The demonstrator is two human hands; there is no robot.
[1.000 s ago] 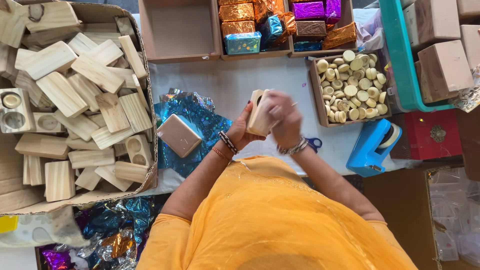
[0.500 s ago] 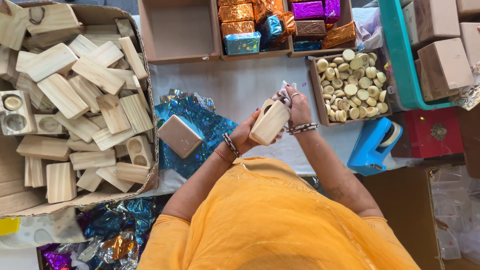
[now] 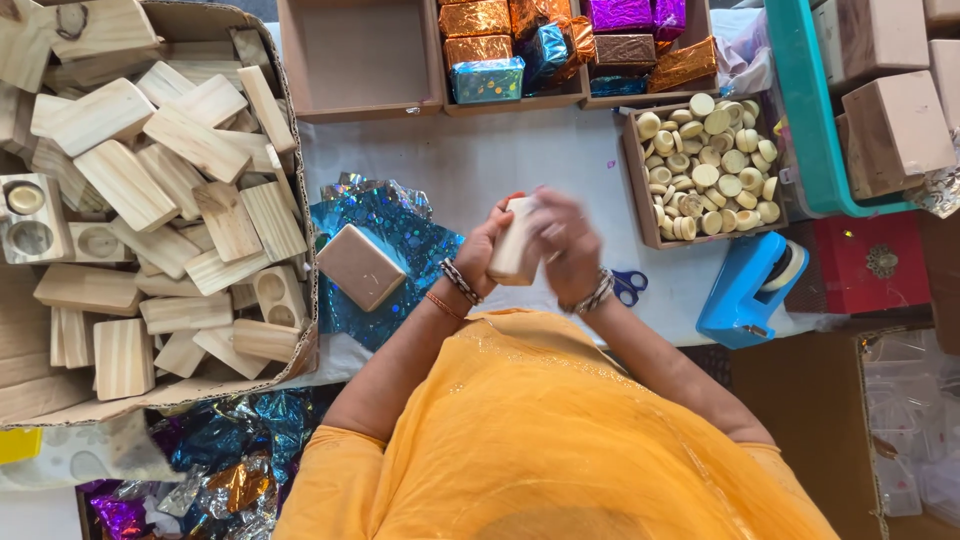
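White tabletop (image 3: pixel 500 165) fills the centre of the frame, crowded on every side. A big cardboard box (image 3: pixel 300 330) at the left holds a heap of pale wooden blocks (image 3: pixel 130 185), some with round hollows. Along the top edge sit an empty tray (image 3: pixel 360 105) and a tray of foil-wrapped boxes (image 3: pixel 487 78) in gold, blue and purple. At the upper right a small box of round discs (image 3: pixel 708 165) stands just beside a teal bin (image 3: pixel 800 120).

Both hands meet at the middle of the frame, lifted above the table. The left hand (image 3: pixel 480 250) is closed around a pale wooden block (image 3: pixel 515 250), gripping its left side. The right hand (image 3: pixel 570 245) is blurred; it lies against the block's right side, fingers curled over it, though I cannot tell how firmly it grips. The block stands roughly upright, its long axis running from top to bottom of the frame, tilted a little to the right at the top. So the block sits between the two hands, touching both.

Left of the hands and near them, a square block (image 3: pixel 360 265) rests on a sheet of blue foil (image 3: pixel 400 240), nearer the left hand. To the right lie scissors (image 3: pixel 628 288) and a blue tape dispenser (image 3: pixel 750 290).
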